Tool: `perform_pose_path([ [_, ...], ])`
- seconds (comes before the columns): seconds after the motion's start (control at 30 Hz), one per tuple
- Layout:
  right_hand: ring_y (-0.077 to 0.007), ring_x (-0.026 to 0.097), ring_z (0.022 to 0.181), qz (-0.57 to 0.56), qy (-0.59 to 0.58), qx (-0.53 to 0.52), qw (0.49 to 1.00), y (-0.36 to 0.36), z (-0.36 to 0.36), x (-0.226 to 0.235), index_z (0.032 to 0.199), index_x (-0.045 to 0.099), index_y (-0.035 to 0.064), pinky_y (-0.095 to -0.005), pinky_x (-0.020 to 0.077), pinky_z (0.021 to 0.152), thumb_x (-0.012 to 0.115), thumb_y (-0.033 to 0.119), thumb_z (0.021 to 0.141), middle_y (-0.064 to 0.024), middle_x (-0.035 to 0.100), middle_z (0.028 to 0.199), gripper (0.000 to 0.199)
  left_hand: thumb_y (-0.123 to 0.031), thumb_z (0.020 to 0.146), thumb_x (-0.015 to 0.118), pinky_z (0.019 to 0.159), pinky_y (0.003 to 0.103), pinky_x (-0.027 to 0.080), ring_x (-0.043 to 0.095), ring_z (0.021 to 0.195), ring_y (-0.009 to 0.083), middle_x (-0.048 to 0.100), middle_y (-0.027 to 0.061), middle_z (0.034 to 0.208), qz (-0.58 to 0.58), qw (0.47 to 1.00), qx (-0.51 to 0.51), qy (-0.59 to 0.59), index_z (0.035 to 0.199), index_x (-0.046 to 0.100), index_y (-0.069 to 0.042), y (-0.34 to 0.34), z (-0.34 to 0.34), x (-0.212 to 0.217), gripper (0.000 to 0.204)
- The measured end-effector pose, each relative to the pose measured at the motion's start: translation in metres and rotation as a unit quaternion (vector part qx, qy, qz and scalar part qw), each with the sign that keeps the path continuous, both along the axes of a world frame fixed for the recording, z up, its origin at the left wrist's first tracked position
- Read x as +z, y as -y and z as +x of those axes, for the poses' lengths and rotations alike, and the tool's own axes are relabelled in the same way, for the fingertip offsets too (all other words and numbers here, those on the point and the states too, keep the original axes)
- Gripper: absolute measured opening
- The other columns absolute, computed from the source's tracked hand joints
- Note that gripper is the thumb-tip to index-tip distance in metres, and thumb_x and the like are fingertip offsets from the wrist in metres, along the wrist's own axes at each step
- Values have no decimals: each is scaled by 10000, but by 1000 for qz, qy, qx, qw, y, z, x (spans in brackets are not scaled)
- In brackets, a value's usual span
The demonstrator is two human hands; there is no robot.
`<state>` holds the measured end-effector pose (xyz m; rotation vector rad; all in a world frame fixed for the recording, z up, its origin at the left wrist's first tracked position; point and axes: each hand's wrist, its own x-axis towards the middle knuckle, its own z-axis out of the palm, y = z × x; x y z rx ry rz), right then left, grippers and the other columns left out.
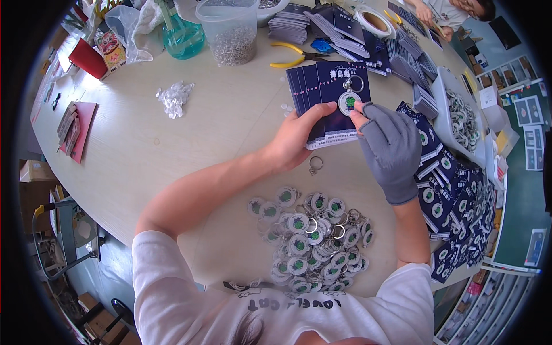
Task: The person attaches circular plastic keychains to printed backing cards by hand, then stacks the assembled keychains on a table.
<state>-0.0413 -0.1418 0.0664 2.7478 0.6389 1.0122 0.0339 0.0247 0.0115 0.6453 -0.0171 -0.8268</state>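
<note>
My left hand (299, 133) grips a fanned stack of dark blue cards (305, 86), its thumb lying across the top card. In my right hand (391, 138), which wears a grey fingerless glove, a round white keychain (347, 102) with a green design is pinched between thumb and fingertips. The keychain rests against the face of the top card, its metal ring pointing up. Below the cards a loose key ring (315, 165) lies on the table. A pile of similar round keychains (313, 241) spreads between my forearms.
Cards bearing keychains (454, 195) heap up at right, beside a white bin of keychains (443, 121). Yellow-handled pliers (287, 54), a tub of metal rings (230, 43), a green spray bottle (181, 37) and clear discs (174, 99) lie beyond. A co-worker (460, 11) sits far right.
</note>
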Motion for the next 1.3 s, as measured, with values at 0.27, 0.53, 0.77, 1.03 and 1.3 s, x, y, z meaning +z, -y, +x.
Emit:
perform_pose_path([
  [0.27,-173,640,949,-32,7,2,999,-3,0,0,1043,665,94,-333,478,760,702,110,793,-12,652,1075,254,-164,919,685,866,345,557,658,1002,177,648,71,1116,-6,998,-5,58,1205,583,-45,1,-3,4,326],
  [0.53,-175,635,924,86,-45,34,995,0,4,6,1056,649,75,-308,477,746,723,139,835,-27,652,1043,242,-139,906,700,866,352,561,660,1006,186,651,80,1124,15,999,6,45,1203,586,-42,2,2,-3,333],
  [0.77,-73,593,894,636,-345,6,690,7,14,1,1104,653,-8,-217,472,803,713,130,888,-25,669,985,263,-140,924,686,897,350,551,645,1063,187,646,90,1168,9,997,-16,80,1247,561,-34,3,-2,-6,362],
  [1.03,-12,508,699,644,-356,-34,677,11,10,-5,953,743,15,-185,376,607,718,155,884,39,656,780,159,-137,940,672,913,317,528,623,1098,166,632,77,1204,51,980,-65,183,1302,516,-44,1,4,-14,405],
  [1.3,-10,383,643,628,-301,-64,715,37,14,1,893,721,38,-222,290,557,744,225,860,104,497,687,192,-204,952,514,1025,432,483,629,1126,296,600,189,1249,5,997,-73,-4,1310,460,49,6,8,-3,442],
])
